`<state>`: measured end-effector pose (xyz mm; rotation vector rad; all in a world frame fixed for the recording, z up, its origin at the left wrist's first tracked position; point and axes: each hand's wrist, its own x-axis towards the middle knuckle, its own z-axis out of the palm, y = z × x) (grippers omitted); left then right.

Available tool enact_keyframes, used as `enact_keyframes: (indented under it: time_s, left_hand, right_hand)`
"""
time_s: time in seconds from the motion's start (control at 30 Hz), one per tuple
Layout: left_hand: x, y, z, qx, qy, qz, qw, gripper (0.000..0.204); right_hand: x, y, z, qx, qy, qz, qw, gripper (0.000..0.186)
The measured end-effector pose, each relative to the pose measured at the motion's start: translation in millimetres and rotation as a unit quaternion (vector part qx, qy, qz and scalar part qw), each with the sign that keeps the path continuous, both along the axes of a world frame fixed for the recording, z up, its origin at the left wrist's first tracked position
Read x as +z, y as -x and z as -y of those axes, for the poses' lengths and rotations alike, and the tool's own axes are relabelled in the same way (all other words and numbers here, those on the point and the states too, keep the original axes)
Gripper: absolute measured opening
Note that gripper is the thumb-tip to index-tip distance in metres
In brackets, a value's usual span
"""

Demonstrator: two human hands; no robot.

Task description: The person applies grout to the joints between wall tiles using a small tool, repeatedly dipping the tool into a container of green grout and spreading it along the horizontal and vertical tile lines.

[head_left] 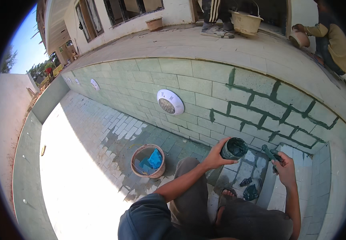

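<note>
My left hand (214, 157) grips a small round tub (235, 149) of dark green grout, tilted so that its open top shows. In my right hand (287, 168) is a short tool (267, 152) smeared in the same dark green, with a rounded end; its exact kind is unclear. The tool is apart from the tub, to its right. Beyond both hands stands a wall of pale green tiles (205, 87). Thick dark green grout lines (257, 107) fill joints on its right part.
A bucket (133, 165) with water and a blue cloth (155, 159) stands left of my knees. Near my foot lie a dark plastic bag (250, 193) and a small black item (245, 182). Round lights (170, 102) jut from the wall. Two people are on the ledge above, beside a pail (246, 23).
</note>
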<state>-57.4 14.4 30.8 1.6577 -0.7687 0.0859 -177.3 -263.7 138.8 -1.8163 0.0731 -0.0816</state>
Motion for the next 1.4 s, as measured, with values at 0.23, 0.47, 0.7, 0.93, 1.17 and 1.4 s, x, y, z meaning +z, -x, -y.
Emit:
enact_keyframes:
  time_s: [0.23,0.47,0.7,0.93,1.17,1.4]
  left_hand:
    - [-15.4,11.5,-3.8,-0.021,0.013,0.048,0.999,0.096]
    - [-31.3,18.6,0.5,0.016,-0.018,0.072,0.997,0.089]
    - [-12.9,14.7,30.2,-0.021,-0.067,0.091,0.993,0.092]
    - [-18.8,29.3,42.9,-0.064,-0.097,0.095,0.989,0.090]
    - [-17.7,32.5,54.4,-0.079,-0.104,0.120,0.984,0.087]
    - [-17.2,32.2,54.3,-0.097,-0.098,0.079,0.987,0.088]
  right_hand:
    - [31.7,-20.9,-20.7,0.080,0.226,0.000,0.971,0.018]
    - [8.6,-16.3,-32.6,0.130,0.381,0.052,0.914,0.031]
    - [15.4,-9.7,-12.0,0.174,0.462,0.115,0.862,0.025]
    - [2.5,-15.1,-38.9,0.253,0.535,0.007,0.806,0.015]
    - [-7.2,-18.9,-34.1,0.267,0.538,0.000,0.799,0.015]
    - [-9.2,-18.6,-27.6,0.270,0.485,0.010,0.832,0.011]
